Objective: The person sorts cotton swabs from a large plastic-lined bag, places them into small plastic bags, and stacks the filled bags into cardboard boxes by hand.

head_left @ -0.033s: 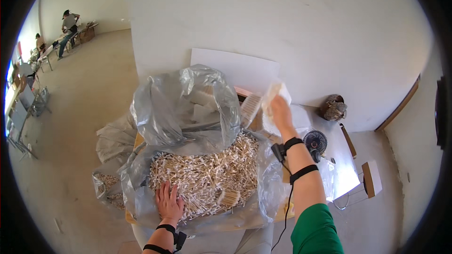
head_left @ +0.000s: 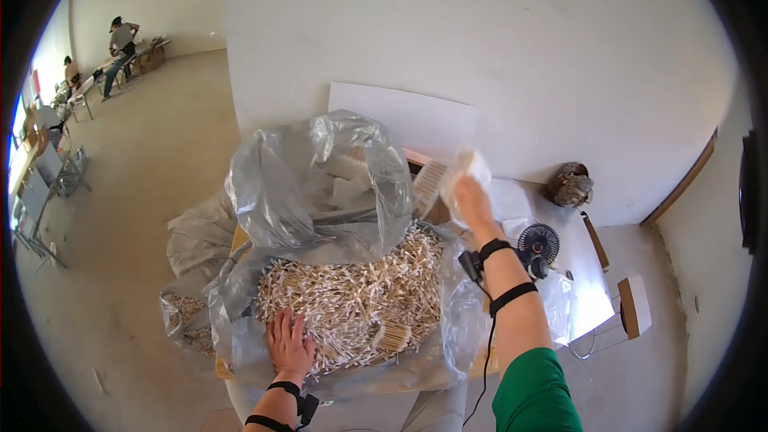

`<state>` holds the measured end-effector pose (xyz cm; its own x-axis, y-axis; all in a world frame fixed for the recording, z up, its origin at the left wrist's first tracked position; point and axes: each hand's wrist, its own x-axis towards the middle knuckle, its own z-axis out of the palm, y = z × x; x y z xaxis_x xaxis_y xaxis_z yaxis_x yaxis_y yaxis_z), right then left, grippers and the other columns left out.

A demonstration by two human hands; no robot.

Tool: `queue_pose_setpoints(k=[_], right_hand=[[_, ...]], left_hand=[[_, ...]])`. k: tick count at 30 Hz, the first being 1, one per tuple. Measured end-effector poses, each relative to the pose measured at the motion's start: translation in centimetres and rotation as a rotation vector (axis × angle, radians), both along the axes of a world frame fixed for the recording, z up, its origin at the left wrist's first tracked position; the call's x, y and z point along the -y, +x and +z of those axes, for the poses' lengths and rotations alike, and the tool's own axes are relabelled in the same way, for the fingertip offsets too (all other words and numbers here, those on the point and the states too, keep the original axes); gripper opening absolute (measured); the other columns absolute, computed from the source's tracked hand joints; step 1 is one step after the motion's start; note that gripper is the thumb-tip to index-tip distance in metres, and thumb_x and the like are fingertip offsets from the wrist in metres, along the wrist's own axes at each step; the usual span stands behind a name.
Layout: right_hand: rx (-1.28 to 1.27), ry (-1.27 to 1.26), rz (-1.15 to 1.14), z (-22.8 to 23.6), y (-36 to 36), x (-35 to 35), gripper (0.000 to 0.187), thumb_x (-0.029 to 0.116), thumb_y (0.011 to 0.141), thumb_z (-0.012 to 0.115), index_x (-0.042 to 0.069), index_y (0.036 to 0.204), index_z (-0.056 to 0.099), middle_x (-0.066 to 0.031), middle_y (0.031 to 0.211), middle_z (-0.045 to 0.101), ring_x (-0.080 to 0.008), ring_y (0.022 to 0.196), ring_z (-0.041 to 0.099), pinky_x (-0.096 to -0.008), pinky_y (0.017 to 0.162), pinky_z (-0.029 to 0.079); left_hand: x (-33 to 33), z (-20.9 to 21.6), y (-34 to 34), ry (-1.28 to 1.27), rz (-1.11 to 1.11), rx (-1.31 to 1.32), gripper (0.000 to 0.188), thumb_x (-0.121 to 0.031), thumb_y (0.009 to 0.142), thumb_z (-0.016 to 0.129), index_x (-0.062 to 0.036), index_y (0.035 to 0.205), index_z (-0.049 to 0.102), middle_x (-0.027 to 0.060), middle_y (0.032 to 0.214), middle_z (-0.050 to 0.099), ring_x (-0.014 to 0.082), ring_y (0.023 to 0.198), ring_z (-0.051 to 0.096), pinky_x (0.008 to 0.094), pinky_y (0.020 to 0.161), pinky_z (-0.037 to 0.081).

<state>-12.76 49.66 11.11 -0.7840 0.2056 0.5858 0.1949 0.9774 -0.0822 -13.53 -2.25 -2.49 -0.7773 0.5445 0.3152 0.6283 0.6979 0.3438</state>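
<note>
A wide heap of cotton swabs [head_left: 344,296] with wooden sticks lies on grey plastic sheeting [head_left: 240,312] in front of me. My left hand [head_left: 290,344] rests on its near left part, palm down with fingers spread. At the heap's near right, a neat bundle of swabs [head_left: 392,337] lies side by side. My right hand [head_left: 474,204] reaches beyond the heap to the far right, closed on a white, partly see-through plastic packet [head_left: 466,170]. Motion blurs the packet, and its contents cannot be made out. Beside it stands a whitish ribbed pack [head_left: 430,186].
Behind the heap, a large grey plastic bag [head_left: 272,192] gapes, with white packets inside. A small black fan [head_left: 538,243] and a dark round container [head_left: 570,185] stand on the right-hand table [head_left: 588,304]. Smaller swab bags [head_left: 188,308] sit at left. People work far left.
My right hand has come slightly nearer with the packet, which now tilts differently. My left hand stays on the swabs. The whole view has shifted slightly.
</note>
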Motion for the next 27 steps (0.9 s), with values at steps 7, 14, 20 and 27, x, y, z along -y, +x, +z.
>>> queue_pose_setpoints(k=[7, 14, 20, 27], right_hand=[[-0.168, -0.221, 0.099, -0.4, -4.1, 8.4, 0.009, 0.003, 0.082, 0.058, 0.003, 0.089, 0.063, -0.0128, 0.098, 0.062, -0.0333, 0.097, 0.057, -0.0418, 0.081, 0.047], [-0.094, -0.370, 0.380, 2.6, -13.4, 18.6, 0.014, 0.005, 0.084, 0.053, 0.000, 0.093, 0.062, -0.0165, 0.101, 0.062, -0.0343, 0.098, 0.059, -0.0420, 0.079, 0.049], [0.259, -0.194, 0.247, -1.6, -22.8, 16.8, 0.022, 0.003, 0.082, 0.051, -0.004, 0.101, 0.060, -0.0212, 0.110, 0.059, -0.0361, 0.106, 0.054, -0.0415, 0.088, 0.046], [0.297, -0.013, -0.157, -4.0, -26.7, 13.4, 0.049, 0.019, 0.075, 0.068, -0.004, 0.115, 0.051, -0.0203, 0.130, 0.042, -0.0344, 0.125, 0.038, -0.0442, 0.103, 0.035]], left_hand=[[1.2, 0.3, 0.0, 0.009, 0.035, 0.006, 0.049, -0.024, 0.074, 0.061, -0.0118, 0.121, 0.053, 0.0158, 0.137, 0.040, 0.0351, 0.129, 0.034, 0.0515, 0.106, 0.024], [1.3, 0.3, -0.6, 0.026, 0.025, 0.002, 0.048, -0.024, 0.074, 0.060, -0.0123, 0.120, 0.054, 0.0159, 0.136, 0.041, 0.0343, 0.128, 0.035, 0.0518, 0.105, 0.025], [1.5, 0.3, -0.7, 0.011, 0.027, 0.033, 0.048, -0.027, 0.073, 0.062, -0.0124, 0.118, 0.055, 0.0146, 0.137, 0.041, 0.0333, 0.128, 0.035, 0.0520, 0.105, 0.025], [1.4, 0.1, -0.7, 0.027, -0.028, 0.106, 0.040, -0.023, 0.075, 0.059, -0.0090, 0.112, 0.054, 0.0189, 0.138, 0.038, 0.0395, 0.127, 0.034, 0.0563, 0.104, 0.023]])
